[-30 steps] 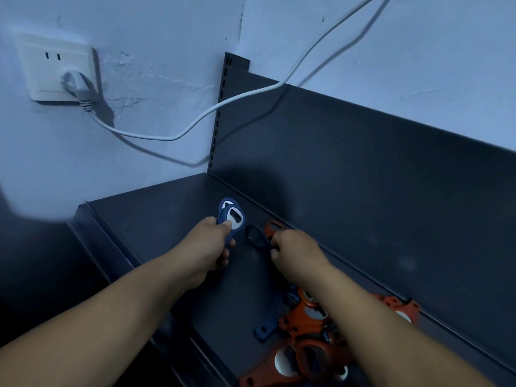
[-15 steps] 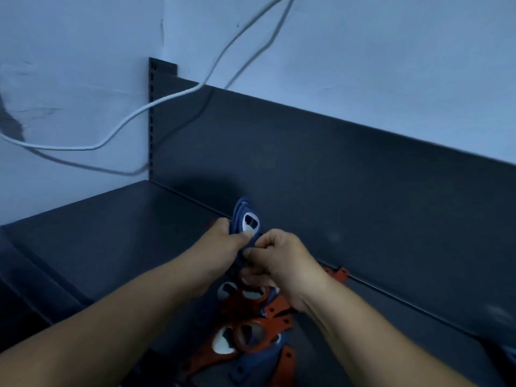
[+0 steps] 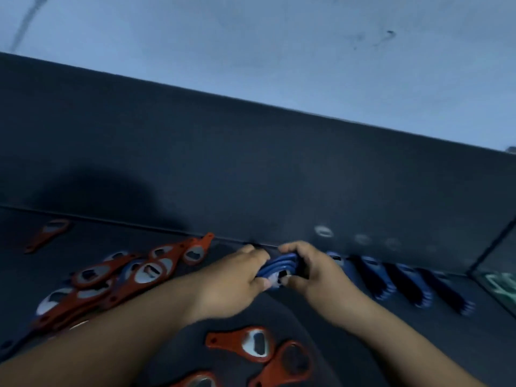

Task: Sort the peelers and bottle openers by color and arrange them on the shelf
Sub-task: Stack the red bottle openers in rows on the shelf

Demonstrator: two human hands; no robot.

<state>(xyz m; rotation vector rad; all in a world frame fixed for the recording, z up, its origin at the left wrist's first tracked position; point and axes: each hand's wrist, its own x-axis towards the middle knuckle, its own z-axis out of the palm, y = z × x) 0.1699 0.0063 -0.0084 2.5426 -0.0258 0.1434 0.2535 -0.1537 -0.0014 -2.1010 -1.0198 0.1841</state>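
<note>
Nearest the camera, an orange bottle opener (image 3: 252, 343) is lying flat on the dark shelf (image 3: 363, 344) at six o'clock from the hands, its metal mouth facing up. A second orange opener (image 3: 290, 364) is lying just beside it, and a third orange opener (image 3: 195, 382) is peeking in at the bottom edge.

Both forearms are reaching in from the lower corners, and the hands are meeting mid-shelf. The left hand (image 3: 237, 277) and the right hand (image 3: 310, 272) are gripping one small stack of blue bottle openers (image 3: 279, 265). Their fingers are curling round it from either side, so the hands are together and both clamped on that stack. It is sitting close to the foot of the back panel (image 3: 251, 163); whether it is resting on the shelf I cannot tell.

At nine o'clock from the hands, a loose pile of orange openers (image 3: 111, 280) is sprawling, pieces overlapping, with a little blue showing among them. At three o'clock, rows of blue openers (image 3: 413, 286) are standing packed together along the back panel, blurred.

Farther off at ten o'clock, a lone orange opener (image 3: 47, 234) is lying near the back panel, well apart from the pile. At the right edge a green shape (image 3: 499, 283) is showing, too blurred to name. The pale wall (image 3: 279, 51) is rising above the panel.
</note>
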